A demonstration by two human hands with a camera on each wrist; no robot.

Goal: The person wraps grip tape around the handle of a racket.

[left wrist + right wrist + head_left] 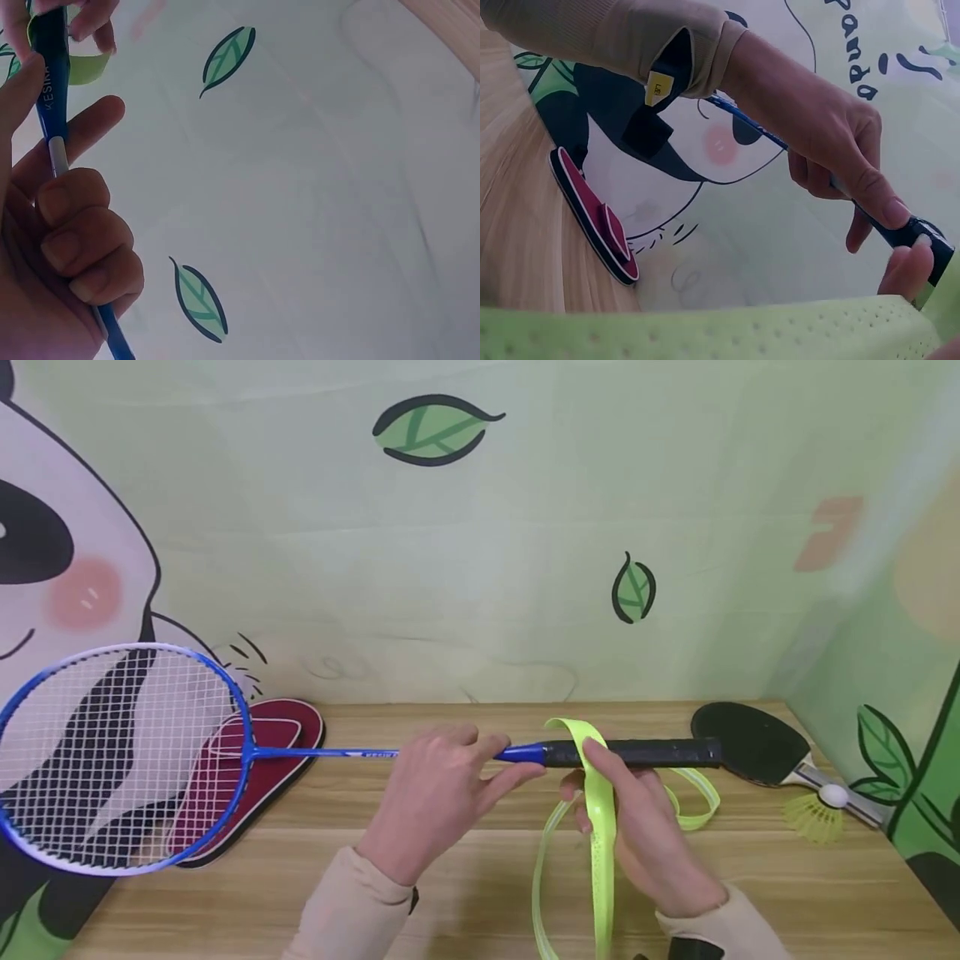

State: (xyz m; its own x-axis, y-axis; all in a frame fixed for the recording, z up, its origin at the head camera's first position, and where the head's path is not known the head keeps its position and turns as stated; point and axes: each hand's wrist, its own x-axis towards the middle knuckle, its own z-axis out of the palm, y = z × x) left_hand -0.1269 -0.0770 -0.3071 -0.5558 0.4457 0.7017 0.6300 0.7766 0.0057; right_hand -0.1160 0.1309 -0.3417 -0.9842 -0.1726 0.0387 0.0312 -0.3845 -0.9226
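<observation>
A blue-and-white badminton racket [243,760] is held level above the table, its strung head to the left. My left hand [438,797] grips the shaft, with fingers curled round it in the left wrist view, near the blue cone [52,112]. Bright yellow-green overgrip tape [602,852] crosses over the black handle [660,753] near its cone end and hangs below it in long loops. With thumb in front and fingers behind, my right hand [648,839] pinches the tape at the handle. Small holes dot the tape close up in the right wrist view.
Behind the racket head, a dark red paddle case [281,735] lies on the wooden table [465,877]. A black table tennis paddle [750,743] lies at the back right, with a yellow shuttlecock [817,814] beside its handle. A printed backdrop [525,543] rises behind.
</observation>
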